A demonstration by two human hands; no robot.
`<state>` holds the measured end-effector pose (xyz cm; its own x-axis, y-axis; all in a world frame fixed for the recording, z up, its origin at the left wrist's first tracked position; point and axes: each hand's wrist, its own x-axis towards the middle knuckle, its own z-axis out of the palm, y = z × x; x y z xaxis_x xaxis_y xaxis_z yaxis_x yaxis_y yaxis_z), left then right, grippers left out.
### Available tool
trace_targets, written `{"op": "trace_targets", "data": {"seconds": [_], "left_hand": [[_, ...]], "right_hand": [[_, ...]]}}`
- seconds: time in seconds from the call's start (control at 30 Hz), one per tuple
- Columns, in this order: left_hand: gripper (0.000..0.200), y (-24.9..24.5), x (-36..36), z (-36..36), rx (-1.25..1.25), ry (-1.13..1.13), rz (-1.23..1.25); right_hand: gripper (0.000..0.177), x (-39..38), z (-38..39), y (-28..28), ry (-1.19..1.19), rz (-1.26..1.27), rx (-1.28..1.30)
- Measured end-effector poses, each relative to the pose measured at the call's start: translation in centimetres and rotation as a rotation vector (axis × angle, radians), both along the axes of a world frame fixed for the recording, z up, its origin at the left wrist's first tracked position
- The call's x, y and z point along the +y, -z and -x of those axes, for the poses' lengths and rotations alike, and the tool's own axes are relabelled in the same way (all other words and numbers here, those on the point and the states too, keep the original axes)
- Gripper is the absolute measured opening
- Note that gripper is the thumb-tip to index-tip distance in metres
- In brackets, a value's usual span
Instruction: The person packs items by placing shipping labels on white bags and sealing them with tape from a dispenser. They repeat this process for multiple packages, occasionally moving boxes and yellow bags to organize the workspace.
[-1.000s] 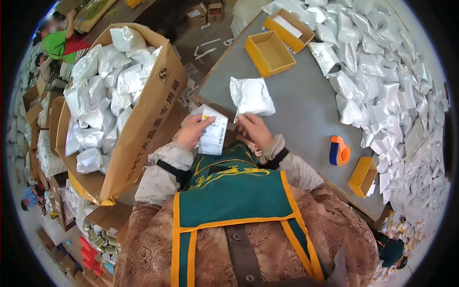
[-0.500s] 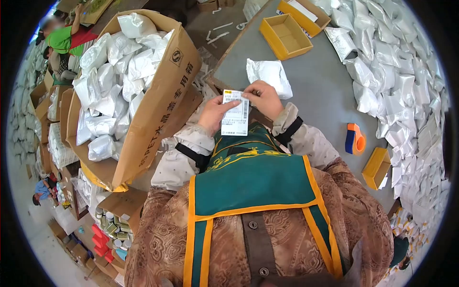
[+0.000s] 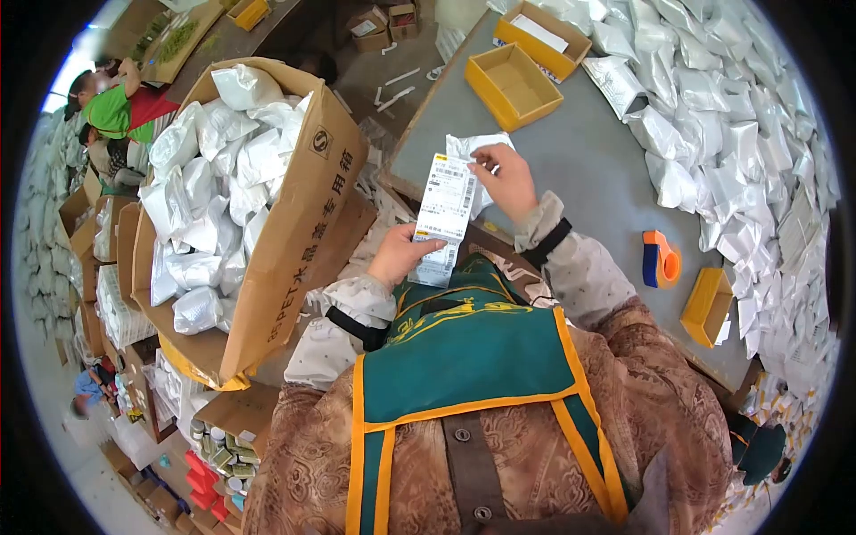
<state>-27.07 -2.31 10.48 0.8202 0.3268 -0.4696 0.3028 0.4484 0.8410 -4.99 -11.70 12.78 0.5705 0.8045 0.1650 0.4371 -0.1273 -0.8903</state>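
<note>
A printed shipping label [image 3: 442,207] is stretched between my two hands above the near edge of the grey table. Its lower part is pinched by my left hand [image 3: 401,256], thumb on top. At the upper right corner, my right hand [image 3: 505,181] grips it between thumb and fingers. Behind the label lies a white plastic parcel [image 3: 481,145], partly covered by the label and my right hand.
Left of me stands a large cardboard box [image 3: 308,209] full of white parcels. Yellow boxes [image 3: 514,86] sit at the table's far end. An orange and blue tape dispenser [image 3: 661,259] and a small yellow box [image 3: 707,307] are at right, beside piled parcels [image 3: 749,178]. Another person [image 3: 109,111] is at upper left.
The label now shows a longer length, unfolded or drawn out. My left hand has moved lower, and my right hand slightly up and right. The view has shifted a little.
</note>
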Motion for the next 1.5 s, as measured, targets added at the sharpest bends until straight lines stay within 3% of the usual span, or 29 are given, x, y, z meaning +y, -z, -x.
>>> {"op": "trace_targets", "data": {"seconds": [0.13,0.23,0.4,0.5,0.6,0.67,0.73,0.83,0.93,1.03,1.17,1.37,1.5], "left_hand": [[0.02,-0.9,-0.3,-0.6,0.003,-0.006,-0.105],[0.016,-0.9,-0.2,-1.1,0.022,0.157,-0.362],[0.016,-1.0,0.0,-1.5,0.046,0.236,-0.382],[0.022,-0.2,1.2,-1.5,0.061,0.298,-0.262],[0.024,0.1,3.5,0.0,0.147,0.443,-0.256],[0.026,3.0,5.4,2.8,0.243,0.377,-0.157],[0.028,3.4,5.9,5.0,0.32,0.267,-0.084],[0.029,1.9,5.4,8.4,0.397,0.065,0.017],[0.028,3.1,4.8,11.9,0.467,-0.056,0.127],[0.028,3.4,3.8,13.3,0.517,-0.14,0.207],[0.026,4.5,3.2,13.4,0.562,-0.168,0.295],[0.022,3.4,2.7,10.0,0.555,-0.194,0.179],[0.022,4.0,2.9,9.5,0.502,-0.186,0.151]], "right_hand": [[0.023,-2.5,3.5,-2.3,-0.265,0.034,-0.262],[0.021,-3.4,4.8,-0.3,-0.369,-0.007,-0.231],[0.021,-4.0,4.7,1.3,-0.349,-0.036,-0.159],[0.022,-4.0,2.4,3.1,-0.313,0.236,0.424],[0.025,-4.0,-4.1,3.7,-0.169,0.383,0.504],[0.026,-4.1,-9.6,3.2,-0.045,0.359,0.411],[0.022,-4.3,-12.9,0.6,0.067,0.149,0.195],[0.015,-5.2,-14.1,-4.0,0.013,-0.173,-0.343],[0.014,-6.1,-13.5,-3.6,-0.174,-0.262,-0.765],[0.021,-6.9,-11.9,0.1,-0.267,-0.234,-0.875],[0.023,-6.9,-10.0,6.3,-0.366,-0.167,-0.832],[0.035,-7.9,-9.8,7.0,-0.472,-0.033,-0.663],[0.045,-7.0,-10.6,7.5,-0.385,0.03,-0.302]]}}
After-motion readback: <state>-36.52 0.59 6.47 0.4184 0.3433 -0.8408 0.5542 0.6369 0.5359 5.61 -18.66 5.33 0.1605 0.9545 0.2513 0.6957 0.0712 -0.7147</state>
